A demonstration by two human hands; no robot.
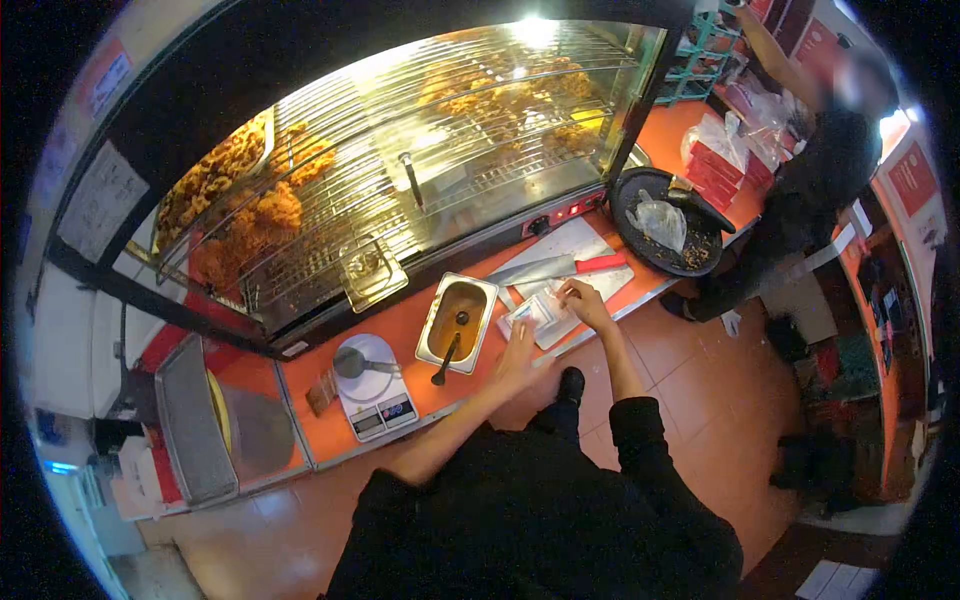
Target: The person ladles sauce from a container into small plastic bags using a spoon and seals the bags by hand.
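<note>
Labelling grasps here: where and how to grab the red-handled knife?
Red handle, from above and the person's right. The knife looks to lie flat across the white board, blade pointing left, handle toward the right, so that approach should keep fingers off the edge. The right hand is nearer the handle.

The flat whitish packet (541,309) looks like thin, shiny plastic, and the white rectangular cutting board (577,240) smooth, matt plastic. The long knife (535,271) pairs a polished metal blade with a smooth red plastic-looking handle. The rectangular sauce container (431,318) is glossy metal, the orange countertop (330,432) smooth with a soft sheen, the long-sleeved black top (540,520) matt cloth, the crumpled clear bag (662,225) wrinkled, shiny plastic.
</note>
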